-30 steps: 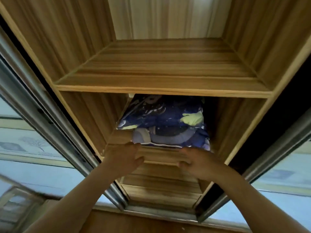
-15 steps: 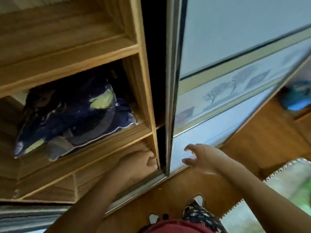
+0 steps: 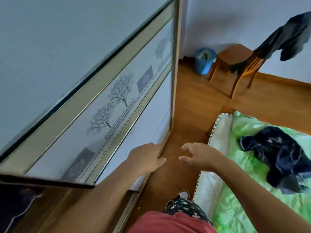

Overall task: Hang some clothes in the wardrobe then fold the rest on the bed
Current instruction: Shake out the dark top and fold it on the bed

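Nearest, above the person's feet: left hand (image 3: 146, 158) on the upright metal edge of the wardrobe's sliding door (image 3: 117, 106). The fingers (image 3: 152, 146) lie on the panel face and the thumb hooks round the frame, so the hand clamps the door edge. Judged purpose: a hold for running the door along its track.

Right hand (image 3: 202, 155) hangs over the floor (image 3: 193, 106), fingers apart, loosely curled, holding nothing. Probably kept free for the next garment.

Lower left, an open wardrobe bay (image 3: 55, 207) shows something dark, too dim to identify.

Dark blue garment (image 3: 282, 157) lies crumpled on the green-covered bed (image 3: 235, 207), near its far corner and in from both edges. It is unfolded, so judged part of the folding share.

Farthest: wooden chair (image 3: 235, 54) near the wall, with a grey garment (image 3: 289, 36) draped over its back, presumably parked there. Blue bin (image 3: 204, 60) stands just beside the chair.
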The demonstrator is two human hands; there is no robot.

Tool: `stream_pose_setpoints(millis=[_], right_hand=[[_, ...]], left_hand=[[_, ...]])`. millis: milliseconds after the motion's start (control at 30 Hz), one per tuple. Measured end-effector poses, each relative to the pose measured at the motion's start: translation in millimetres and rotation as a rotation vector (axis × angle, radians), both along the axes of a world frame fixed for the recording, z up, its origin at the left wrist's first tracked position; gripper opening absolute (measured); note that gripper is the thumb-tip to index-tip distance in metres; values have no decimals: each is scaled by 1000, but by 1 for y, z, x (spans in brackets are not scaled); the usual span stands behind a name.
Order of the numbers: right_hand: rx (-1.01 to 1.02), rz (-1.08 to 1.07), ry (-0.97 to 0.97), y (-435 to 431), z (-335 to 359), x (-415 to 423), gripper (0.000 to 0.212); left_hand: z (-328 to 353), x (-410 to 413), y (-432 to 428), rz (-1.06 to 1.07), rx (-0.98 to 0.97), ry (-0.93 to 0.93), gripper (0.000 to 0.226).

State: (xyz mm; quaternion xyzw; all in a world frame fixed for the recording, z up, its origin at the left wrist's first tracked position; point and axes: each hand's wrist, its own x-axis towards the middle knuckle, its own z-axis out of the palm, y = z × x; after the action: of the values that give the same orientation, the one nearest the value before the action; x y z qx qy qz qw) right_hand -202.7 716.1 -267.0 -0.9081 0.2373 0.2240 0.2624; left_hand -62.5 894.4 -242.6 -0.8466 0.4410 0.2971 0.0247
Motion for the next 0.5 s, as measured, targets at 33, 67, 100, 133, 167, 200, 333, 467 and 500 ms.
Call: stream_pose_setpoints(millis=[33, 67, 100, 133, 167, 200, 333, 467, 500], right_hand=[[-4, -45, -2, -19, -1, -4, 60], [-11, -68, -6, -31, -1, -6, 60], [-17, -90, -6, -44, 0, -8, 60], [-18, -130, -9, -62, 0, -14, 60], [-18, -174, -12, -78, 0, -21, 60], [-18, -214, -16, -92, 1, -29, 59], [-26, -372, -7, -136, 4, -78, 56], [-43, -534, 26, -159, 1, -142, 56], [-43, -584, 32, -162, -1, -159, 57]], left_hand=[[-2, 2, -24, -36, -4, -7, 52], [-3, 4, -40, -58, -13, -9, 53], [-4, 6, -56, -81, -17, -9, 55], [-6, 7, -78, -113, -16, -11, 57], [-8, 7, -100, -148, -15, -16, 58], [-9, 5, -121, -182, -19, -21, 56], [-12, -18, -198, -338, -37, -28, 53], [-16, -56, -263, -539, -12, -13, 55], [-19, -66, -279, -596, -3, -10, 54]])
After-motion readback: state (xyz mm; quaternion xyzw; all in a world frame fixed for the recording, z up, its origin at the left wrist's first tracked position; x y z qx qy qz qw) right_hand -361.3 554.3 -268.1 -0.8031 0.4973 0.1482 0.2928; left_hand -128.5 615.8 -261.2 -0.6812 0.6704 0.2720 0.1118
